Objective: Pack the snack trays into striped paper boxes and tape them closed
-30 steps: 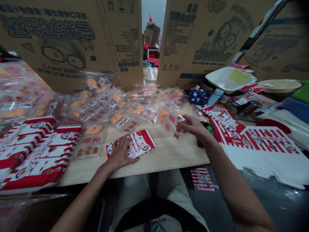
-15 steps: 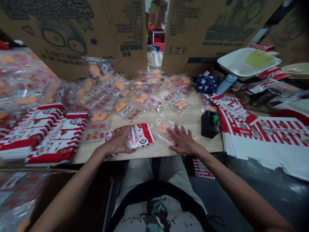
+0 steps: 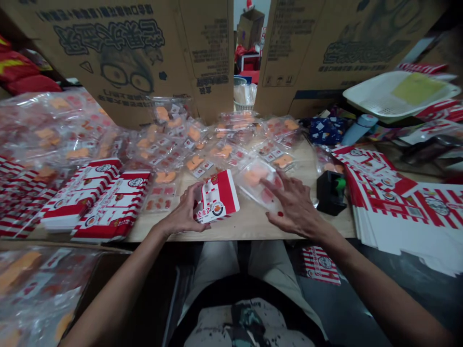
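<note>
My left hand (image 3: 183,213) is closed round a red and white printed carton (image 3: 219,197), tilted up with its red flap end to the right. My right hand (image 3: 294,205) has its fingers over the right side of a clear plastic packet (image 3: 255,178), thumb at its near edge. An orange piece and red pieces show through the film, smeared by motion. More clear packets (image 3: 226,152) with orange pieces lie just beyond both hands. Folded red and white cartons (image 3: 112,205) are stacked left of my left hand.
Beyond my right hand stands a black tape dispenser (image 3: 331,193). Flat printed carton sheets (image 3: 390,217) pile up at the right, below a white basket (image 3: 383,101). Cardboard boxes (image 3: 144,58) wall off the back. A box of packets (image 3: 32,289) sits at lower left.
The carton in my left hand has been raised and tilted up from the table. My right hand's packet has shifted and turned, its far edge lifted. The whole view has swung left.
</note>
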`<control>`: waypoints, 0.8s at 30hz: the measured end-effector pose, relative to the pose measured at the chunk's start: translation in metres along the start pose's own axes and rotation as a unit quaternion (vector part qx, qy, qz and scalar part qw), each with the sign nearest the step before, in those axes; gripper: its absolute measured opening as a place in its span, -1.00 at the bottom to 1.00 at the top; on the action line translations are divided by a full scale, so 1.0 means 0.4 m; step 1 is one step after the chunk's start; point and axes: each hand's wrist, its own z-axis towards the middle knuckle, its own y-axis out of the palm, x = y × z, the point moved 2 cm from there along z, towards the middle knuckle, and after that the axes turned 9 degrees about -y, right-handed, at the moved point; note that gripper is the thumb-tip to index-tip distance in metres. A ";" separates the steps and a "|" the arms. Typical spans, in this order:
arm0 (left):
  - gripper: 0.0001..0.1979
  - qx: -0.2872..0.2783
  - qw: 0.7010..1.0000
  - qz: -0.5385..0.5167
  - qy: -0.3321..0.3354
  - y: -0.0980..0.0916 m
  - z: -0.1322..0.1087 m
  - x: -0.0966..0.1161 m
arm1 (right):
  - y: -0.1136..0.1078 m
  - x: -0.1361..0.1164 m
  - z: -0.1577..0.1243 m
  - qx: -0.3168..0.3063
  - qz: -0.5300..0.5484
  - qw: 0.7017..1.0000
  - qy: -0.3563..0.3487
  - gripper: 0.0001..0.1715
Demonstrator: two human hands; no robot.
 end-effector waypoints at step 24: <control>0.23 -0.171 0.964 -0.195 0.063 -0.013 0.052 0.123 | -0.173 0.150 0.066 -0.032 0.117 0.992 -0.020 -0.26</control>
